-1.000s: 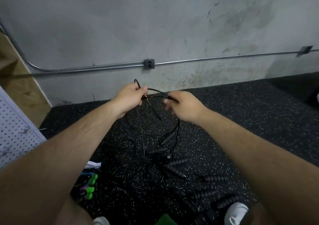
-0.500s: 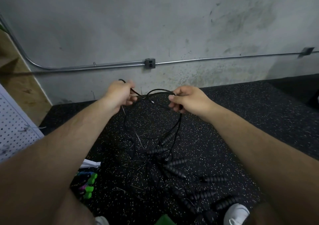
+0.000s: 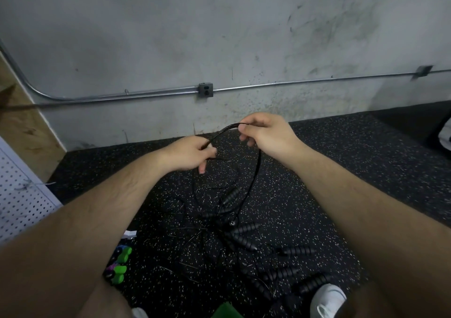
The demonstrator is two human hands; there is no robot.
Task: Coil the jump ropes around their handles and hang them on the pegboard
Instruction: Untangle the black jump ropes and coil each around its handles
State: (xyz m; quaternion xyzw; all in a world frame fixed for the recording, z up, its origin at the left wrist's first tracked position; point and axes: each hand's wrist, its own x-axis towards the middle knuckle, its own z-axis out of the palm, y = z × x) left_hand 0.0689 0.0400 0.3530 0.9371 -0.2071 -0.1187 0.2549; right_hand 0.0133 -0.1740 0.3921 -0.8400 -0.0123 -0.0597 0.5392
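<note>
Black jump ropes heaped on floor, seemingly tangled; one cord lifted.

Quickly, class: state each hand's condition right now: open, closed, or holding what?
Left hand: fingers pinch the black jump rope.
Right hand: fingers pinch the same rope, higher up.

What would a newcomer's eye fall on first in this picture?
At the centre, the right grip pinches a looped black jump rope, and the left grip holds the same rope just below and to its left. Under them, a tangle of ribbed black handles lies on the speckled floor.
</note>
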